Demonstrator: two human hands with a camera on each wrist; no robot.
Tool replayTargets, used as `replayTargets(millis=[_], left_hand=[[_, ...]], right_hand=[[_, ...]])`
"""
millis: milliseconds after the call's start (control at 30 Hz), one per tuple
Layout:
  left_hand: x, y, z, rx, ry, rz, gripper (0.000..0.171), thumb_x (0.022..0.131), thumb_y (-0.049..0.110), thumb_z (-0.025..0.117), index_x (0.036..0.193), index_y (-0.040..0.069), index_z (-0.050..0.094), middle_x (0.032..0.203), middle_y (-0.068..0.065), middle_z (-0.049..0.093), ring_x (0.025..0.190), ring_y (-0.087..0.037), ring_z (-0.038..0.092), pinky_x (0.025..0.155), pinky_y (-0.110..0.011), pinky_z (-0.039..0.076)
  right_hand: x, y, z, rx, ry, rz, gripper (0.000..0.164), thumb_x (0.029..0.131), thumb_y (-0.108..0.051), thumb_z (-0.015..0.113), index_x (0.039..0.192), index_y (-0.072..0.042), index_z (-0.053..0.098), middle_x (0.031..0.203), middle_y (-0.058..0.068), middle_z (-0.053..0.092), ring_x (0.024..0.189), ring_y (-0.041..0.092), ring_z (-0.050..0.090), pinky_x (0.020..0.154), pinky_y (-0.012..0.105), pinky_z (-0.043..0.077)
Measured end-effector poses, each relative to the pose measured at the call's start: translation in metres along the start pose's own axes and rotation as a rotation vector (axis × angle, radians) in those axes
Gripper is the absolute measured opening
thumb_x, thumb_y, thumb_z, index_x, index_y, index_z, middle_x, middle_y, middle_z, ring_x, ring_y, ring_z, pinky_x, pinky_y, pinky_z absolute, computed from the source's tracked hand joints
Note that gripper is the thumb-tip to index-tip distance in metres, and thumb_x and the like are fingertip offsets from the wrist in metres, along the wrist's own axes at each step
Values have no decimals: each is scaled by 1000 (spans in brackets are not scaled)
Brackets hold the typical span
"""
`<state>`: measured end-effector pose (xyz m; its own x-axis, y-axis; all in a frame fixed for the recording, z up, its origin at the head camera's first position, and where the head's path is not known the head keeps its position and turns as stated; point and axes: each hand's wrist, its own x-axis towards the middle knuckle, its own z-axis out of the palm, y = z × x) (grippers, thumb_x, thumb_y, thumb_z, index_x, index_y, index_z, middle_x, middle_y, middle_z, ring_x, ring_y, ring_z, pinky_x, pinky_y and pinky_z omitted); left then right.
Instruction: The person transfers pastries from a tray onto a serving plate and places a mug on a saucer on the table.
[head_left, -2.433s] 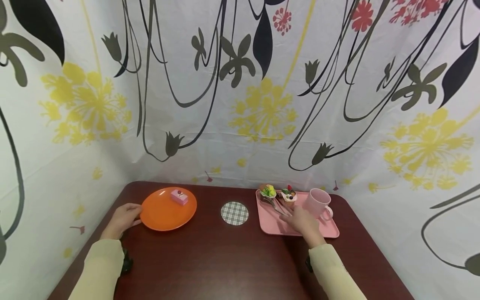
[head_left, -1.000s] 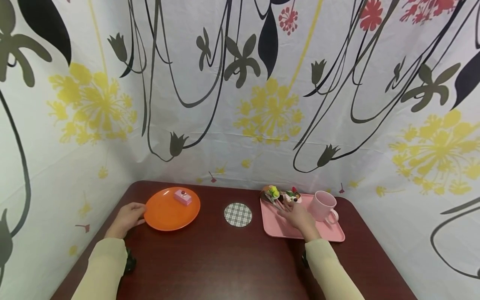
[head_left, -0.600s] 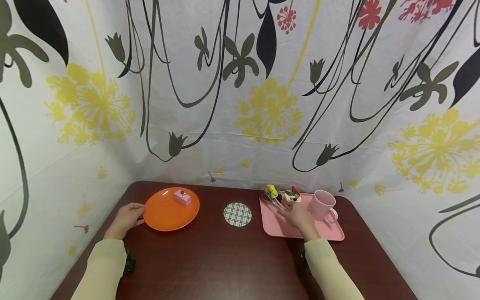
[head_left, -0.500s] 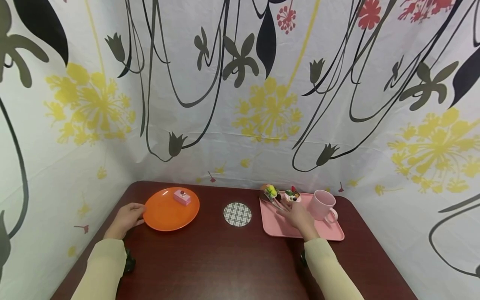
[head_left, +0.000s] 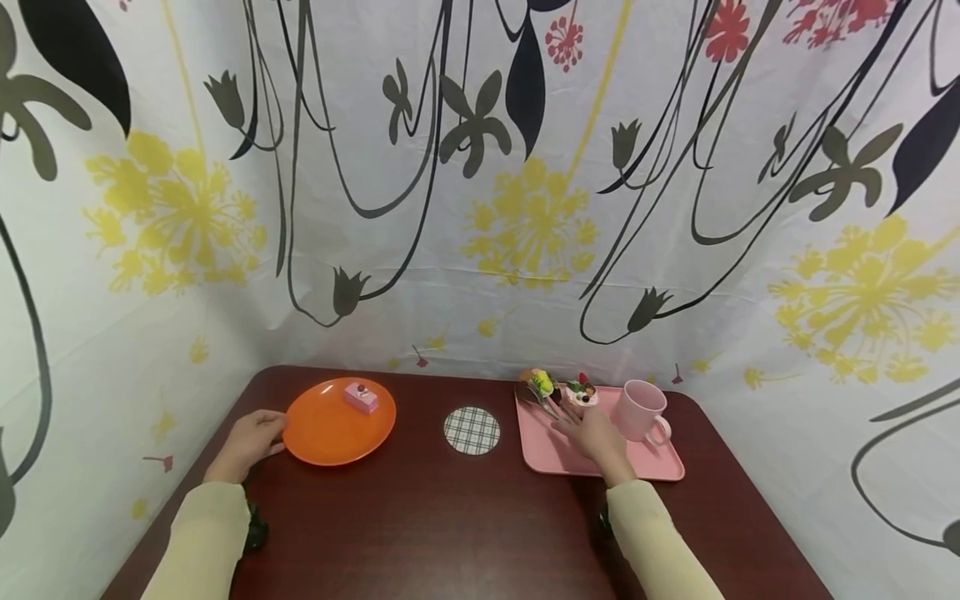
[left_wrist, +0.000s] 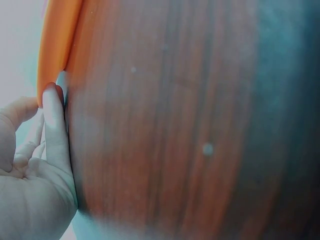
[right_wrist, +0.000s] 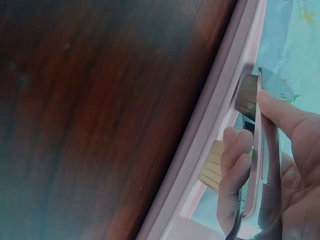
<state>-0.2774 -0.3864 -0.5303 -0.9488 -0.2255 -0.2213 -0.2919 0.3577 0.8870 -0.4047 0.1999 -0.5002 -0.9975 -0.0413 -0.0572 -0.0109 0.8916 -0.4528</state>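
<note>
At the left, my left hand (head_left: pixel 251 440) pinches the rim of an orange plate (head_left: pixel 322 442) between thumb and fingers. On that plate sits a small pink cake (head_left: pixel 362 397) with a dark red dot on top. Over the pink tray (head_left: pixel 543 454) at the right, my right hand (head_left: pixel 596 433) holds metal tongs (right_wrist: pixel 255 185), thumb on one arm and curled fingers on the other. The tongs' far end lies beside a cupcake with yellow-green topping (head_left: pixel 541 382); contact cannot be told. Just right of it stands a cream cupcake with fruit (head_left: pixel 581 393), partly behind my fingers.
A pink mug (head_left: pixel 639 410) stands on the tray, to the right of my right hand. Between plate and tray lies a round checked coaster (head_left: pixel 472 430). The dark wooden table (head_left: pixel 435 517) meets a flower-printed cloth wall (head_left: pixel 480 233) at the back and sides.
Compared with the oldest frame, my right hand and the tongs have shifted slightly forward and left over the tray. In the last second both hands hold nearly still; the view moves a little.
</note>
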Motion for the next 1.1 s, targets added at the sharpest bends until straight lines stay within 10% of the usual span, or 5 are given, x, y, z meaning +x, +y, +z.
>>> replayTargets(millis=[667,1100], left_hand=[[4,-5,2,3,-9,6,66,116,36,45,156,-15,36,158,-38,41,141,-49,53,99,-37,64],[4,-3,3,0,3,-2,65,116,36,44,155,-15,36,157,-39,41,140,-49,54,98,-37,65]], right_hand=[[-2,6,4,83,28,-25,67,96,-50,78,155,-24,60,156,27,54,128,45,67,92,63,57],[-5,3,6,66,57,-35,64,96,-48,79,154,-26,62,146,26,65,110,35,69,80,51,53]])
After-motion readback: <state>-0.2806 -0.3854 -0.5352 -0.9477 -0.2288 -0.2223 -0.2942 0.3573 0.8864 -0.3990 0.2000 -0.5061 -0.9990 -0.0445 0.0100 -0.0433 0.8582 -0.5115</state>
